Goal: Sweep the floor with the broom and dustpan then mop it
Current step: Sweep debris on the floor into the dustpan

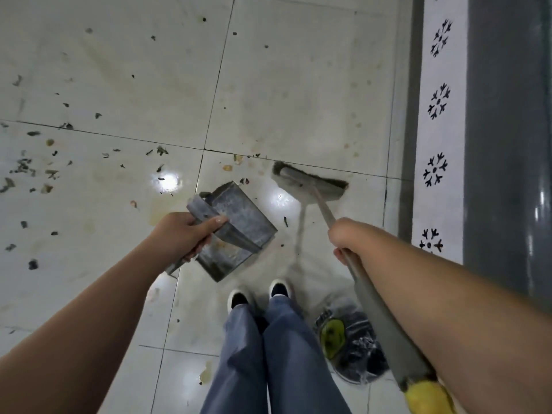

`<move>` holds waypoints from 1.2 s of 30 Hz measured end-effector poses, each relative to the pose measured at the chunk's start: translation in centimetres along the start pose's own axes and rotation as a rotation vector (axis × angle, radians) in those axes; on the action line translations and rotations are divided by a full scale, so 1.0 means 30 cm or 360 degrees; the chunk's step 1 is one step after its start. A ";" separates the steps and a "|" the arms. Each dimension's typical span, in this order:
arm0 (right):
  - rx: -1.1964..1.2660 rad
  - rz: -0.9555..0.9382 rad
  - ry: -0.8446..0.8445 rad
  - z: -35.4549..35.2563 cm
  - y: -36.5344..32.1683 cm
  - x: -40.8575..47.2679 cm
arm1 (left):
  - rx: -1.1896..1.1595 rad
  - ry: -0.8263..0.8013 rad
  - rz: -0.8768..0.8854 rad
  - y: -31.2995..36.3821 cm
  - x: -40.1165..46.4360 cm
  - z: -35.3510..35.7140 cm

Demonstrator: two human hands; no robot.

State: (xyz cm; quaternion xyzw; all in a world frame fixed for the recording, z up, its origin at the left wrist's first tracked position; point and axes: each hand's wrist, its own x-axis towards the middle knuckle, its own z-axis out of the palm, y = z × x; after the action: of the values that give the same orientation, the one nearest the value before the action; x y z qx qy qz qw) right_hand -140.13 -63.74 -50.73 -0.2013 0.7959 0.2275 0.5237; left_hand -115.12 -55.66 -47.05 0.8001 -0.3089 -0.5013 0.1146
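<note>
My left hand [183, 231] grips the handle of a grey metal dustpan [239, 231], which hangs tilted above the white tiled floor [298, 94] in front of my feet. My right hand [349, 237] holds the grey broom handle [376, 312], whose top end is yellow. The broom head [310, 182] with dark bristles rests on the floor ahead of me, to the right of the dustpan. Dry leaf bits and dirt [27, 171] lie scattered over the tiles to the left. No mop is in view.
A wall with a white patterned tile strip [439, 138] and a grey surface [507, 144] runs along the right. A clear plastic bag with a yellow-green object [346, 342] lies on the floor by my right foot. Yellowish stains mark the tiles.
</note>
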 end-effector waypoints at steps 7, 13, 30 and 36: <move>-0.0361 -0.0563 -0.0117 0.142 0.083 -0.109 | 0.0256 -0.0062 -0.0050 -0.069 -0.045 -0.084; -0.0453 -0.0477 0.0326 0.019 0.148 -0.149 | 0.0296 -0.0014 -0.0082 -0.121 -0.087 -0.140; -0.1061 -0.0476 0.0736 -0.083 0.089 0.031 | 0.0099 -0.0215 -0.0038 -0.010 -0.016 -0.099; -0.0184 -0.0354 0.0283 -0.046 0.123 0.144 | 0.0041 -0.0200 -0.0018 0.017 0.030 -0.082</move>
State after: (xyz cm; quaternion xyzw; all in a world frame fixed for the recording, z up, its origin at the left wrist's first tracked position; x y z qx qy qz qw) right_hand -144.81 -61.87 -53.69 -0.3374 0.7975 0.1949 0.4606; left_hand -112.88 -56.92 -46.29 0.7702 -0.3174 -0.5471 0.0818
